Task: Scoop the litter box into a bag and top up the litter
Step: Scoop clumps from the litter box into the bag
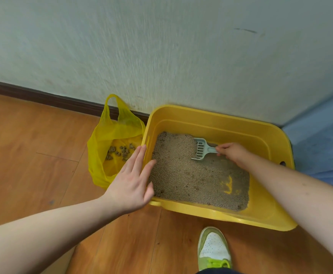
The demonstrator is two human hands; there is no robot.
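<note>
- Lying flat with straight fingers, the left hand (pixel 134 175) rests on the left rim of the yellow litter box (pixel 260 131), beside the yellow bag (pixel 102 139) holding clumps.
- Right hand (pixel 233 153) grips the pale scoop (pixel 201 150); its handle is mostly hidden.
- Scoop blade digs into the grey litter (pixel 191 178), heaped at the box's far left.

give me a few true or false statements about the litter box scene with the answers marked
1. The right hand holds the litter scoop by its handle. True.
2. The yellow plastic bag is empty. False: clumps already lie inside it.
3. The left hand grips the bag's handles. False: it lies flat with straight fingers against the left wall of the yellow litter box.
4. The bag sits to the left of the litter box, by the wall. True.
5. Litter covers the whole floor of the box evenly. False: it is heaped toward the left, with bare yellow showing on the right.
</note>
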